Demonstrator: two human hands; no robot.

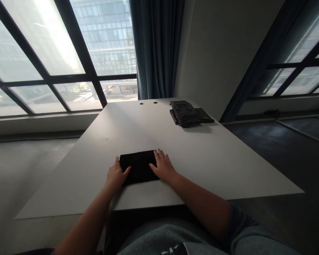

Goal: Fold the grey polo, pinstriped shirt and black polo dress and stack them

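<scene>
A folded black cloth (139,166) lies flat on the white table near its front edge, its folded layers forming a neat rectangle. At its left end is my left hand (117,174), fingers stretched along the edge and thumb resting on top. My right hand (163,165) touches the opposite end, with spread fingers by the far right corner and the thumb lying on the cloth. Neither hand appears closed round the fabric. The undersides of my fingers are hidden.
A striped black-and-white folded cloth (185,114) lies with dark, slightly shiny folded material (206,116) at the table's back right. Two round holes pierce the white table (117,124) near its far edge. Beyond stand windows and a blue curtain (158,49).
</scene>
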